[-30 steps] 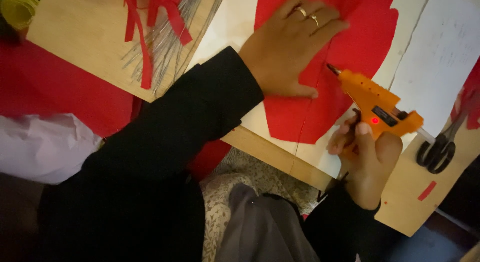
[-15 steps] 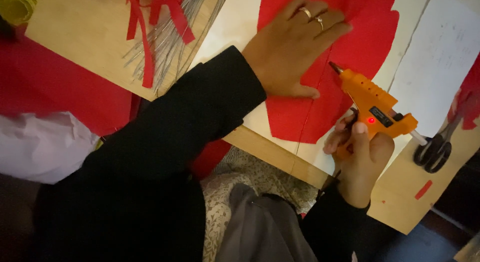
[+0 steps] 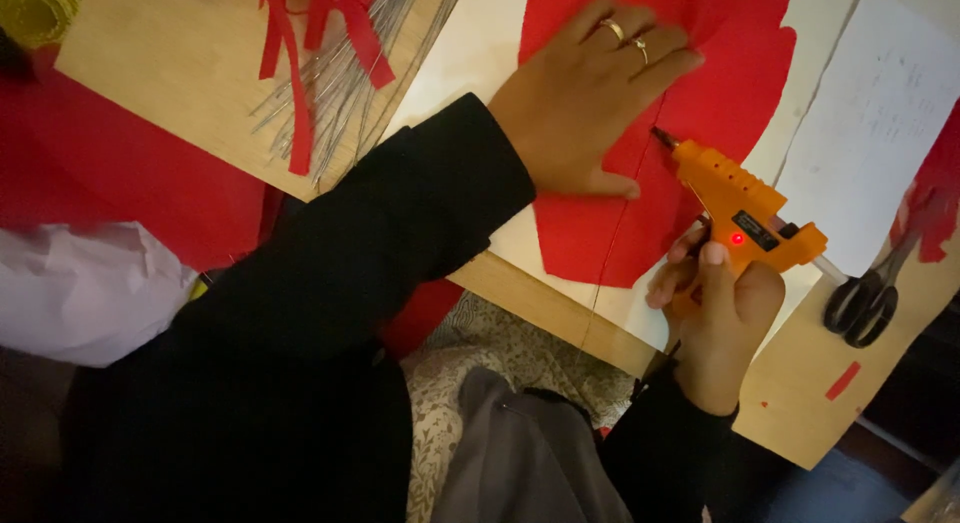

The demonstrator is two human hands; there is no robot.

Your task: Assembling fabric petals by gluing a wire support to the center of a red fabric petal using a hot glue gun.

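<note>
My left hand (image 3: 590,98), with two rings on its fingers, lies flat and spread on a large red paper shape (image 3: 730,93) that rests on a white sheet (image 3: 470,53). My right hand (image 3: 720,313) grips an orange glue gun (image 3: 735,203) whose small red light is on. The gun's nozzle touches the red paper close to my left thumb. A thin wire runs along the paper from the nozzle toward the table edge.
Black-handled scissors (image 3: 865,303) lie right of the glue gun. A wooden board (image 3: 180,83) at the left carries thin wires (image 3: 345,73) and red paper strips (image 3: 290,83). A printed paper (image 3: 880,113) lies at the right. Crumpled white cloth (image 3: 80,293) sits at lower left.
The glue gun in my right hand has crept slightly up and left toward my left thumb. My left hand stays pressed on the red paper.
</note>
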